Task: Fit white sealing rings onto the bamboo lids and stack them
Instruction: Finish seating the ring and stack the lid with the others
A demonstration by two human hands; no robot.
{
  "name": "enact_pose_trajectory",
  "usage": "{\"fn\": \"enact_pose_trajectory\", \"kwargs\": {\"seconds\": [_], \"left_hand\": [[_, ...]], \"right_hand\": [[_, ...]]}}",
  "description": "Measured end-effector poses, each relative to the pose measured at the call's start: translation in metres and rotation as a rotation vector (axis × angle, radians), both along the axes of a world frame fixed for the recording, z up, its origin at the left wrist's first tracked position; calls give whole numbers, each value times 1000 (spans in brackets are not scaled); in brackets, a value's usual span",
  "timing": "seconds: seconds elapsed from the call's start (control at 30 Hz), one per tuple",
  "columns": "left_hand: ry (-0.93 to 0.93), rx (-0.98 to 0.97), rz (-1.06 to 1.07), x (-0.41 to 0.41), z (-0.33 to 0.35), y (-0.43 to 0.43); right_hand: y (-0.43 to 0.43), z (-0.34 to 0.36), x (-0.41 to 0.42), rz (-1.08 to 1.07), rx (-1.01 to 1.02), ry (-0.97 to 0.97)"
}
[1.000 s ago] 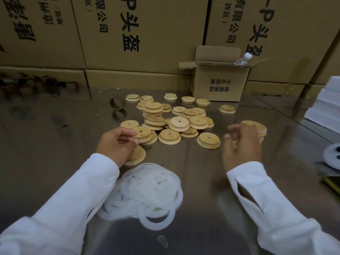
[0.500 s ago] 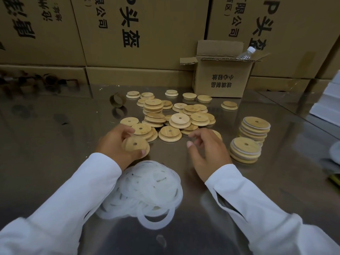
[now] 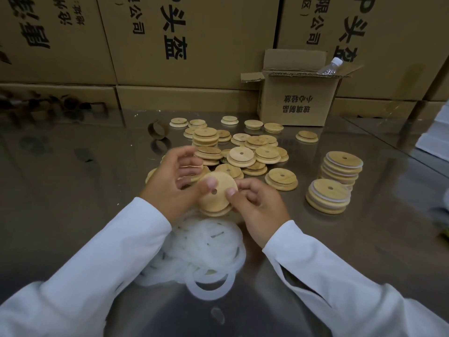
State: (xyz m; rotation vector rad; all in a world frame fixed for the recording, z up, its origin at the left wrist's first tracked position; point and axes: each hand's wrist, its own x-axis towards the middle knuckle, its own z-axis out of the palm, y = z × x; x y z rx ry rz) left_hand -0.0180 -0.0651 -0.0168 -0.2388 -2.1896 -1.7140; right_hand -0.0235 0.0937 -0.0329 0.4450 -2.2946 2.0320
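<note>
Reads as a warehouse packing station. Walled well beyond the left hand (image 3: 175, 183) by stacked shipping cartons (image 3: 194, 45) printed in Chinese. Worked on a steel worktable (image 3: 73, 190): bulk bamboo lids (image 3: 243, 154) just past that hand, white sealing rings (image 3: 201, 249) heaped by its wrist, ringed stacks (image 3: 340, 171) beside the right hand (image 3: 257, 207).

Reflective steel table (image 3: 73, 190), wall of stacked cardboard cartons (image 3: 194, 45) behind, dim light

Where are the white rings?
In the head view, the white rings lie low-centre on the steel table, just below the bamboo lid gripped by the left hand and right hand.
</note>
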Motion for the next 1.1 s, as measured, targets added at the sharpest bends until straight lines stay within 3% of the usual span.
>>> {"fn": "enact_pose_trajectory", "kwargs": {"seconds": [0.07, 0.2, 0.37, 0.5, 0.6, 1.1], "left_hand": [[-141, 122, 17, -1, 2, -5], [-369, 311, -156, -2, 2, -9], [-384, 570, -74, -6, 4, -12], [-420, 701, 77, -10, 5, -16], [-447, 703, 95, -10, 5, -13], [-517, 618, 48, -9, 4, -8]], "right_hand": [[-1, 1, 2, 25, 4, 23], [-3, 1, 5, 51, 7, 38], [-2, -3, 5, 56, 70, 14], [0, -8, 4, 59, 339, 92], [0, -10, 4, 71, 460, 120], [2, -5, 2, 105, 325, 86]]}}
